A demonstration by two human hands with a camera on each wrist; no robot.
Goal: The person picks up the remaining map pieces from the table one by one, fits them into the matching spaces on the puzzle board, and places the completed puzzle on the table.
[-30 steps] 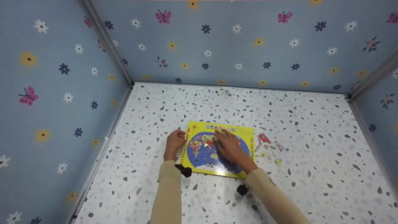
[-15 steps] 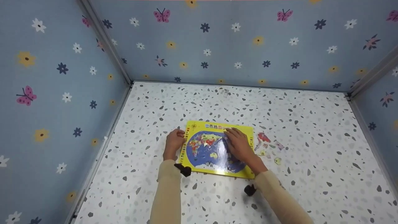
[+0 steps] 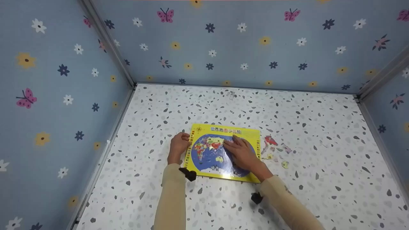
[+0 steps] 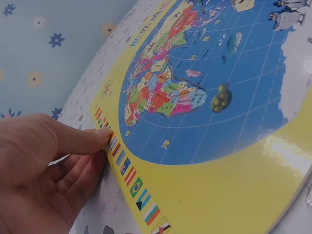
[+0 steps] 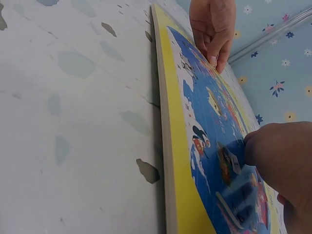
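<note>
A yellow-bordered world map puzzle board [image 3: 207,174] lies flat, its blue oval filled with coloured land shapes. My left hand [image 3: 179,145] grips the board's left edge; in the left wrist view the thumb of that hand [image 4: 44,161] presses on the flag strip with the fingers curled beneath the edge. Over the right half of the map lies my right hand [image 3: 244,155], palm down with fingers stretched left, covering part of the oval. In the right wrist view this hand [image 5: 285,165] touches the map surface; whether a piece is under it is hidden.
Several loose puzzle pieces, among them a red one [image 3: 271,140] and a yellow-green one [image 3: 285,164], lie right of the board on the speckled white table [image 3: 326,166]. Flower-patterned panels [image 3: 243,41] stand at the back and both sides.
My right hand has shifted right across the map, uncovering more of its middle, then its fingers moved slightly down and left. The left hand has stayed at the board's edge.
</note>
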